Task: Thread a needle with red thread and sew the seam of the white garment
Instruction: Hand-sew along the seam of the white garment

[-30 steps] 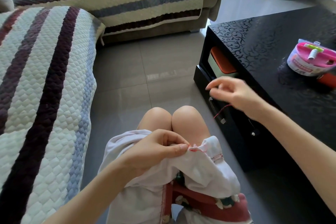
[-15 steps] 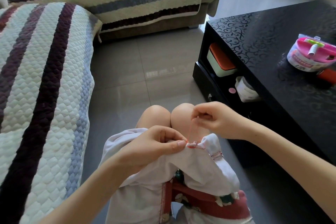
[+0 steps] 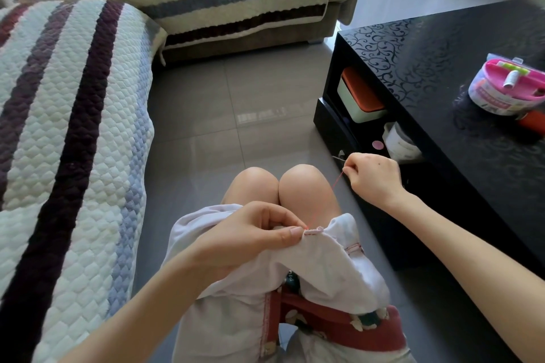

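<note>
Two bare hands work over a white garment point(image 3: 333, 268) draped across the person's lap, seen from above. The left hand point(image 3: 250, 240) has its grip closed on a fold of the cloth, thumb and forefinger pinching it just beside a short run of red stitches on the seam point(image 3: 314, 232). The right hand point(image 3: 373, 178) is raised to the right of the bare knees point(image 3: 303, 186), in front of the near corner of a glossy black counter point(image 3: 442, 68). Its grip is closed too, fingertips pinching a needle point(image 3: 339, 158) whose thin metal tip points left. Red thread point(image 3: 336, 183) runs in a straight line from that hand down to the seam. On the counter, set back from the edge facing the person, stands a round pink sewing box point(image 3: 501, 91). A sofa point(image 3: 73, 127) with a striped quilted cover fills the left side, above grey floor point(image 3: 236, 112) tiles.
</note>
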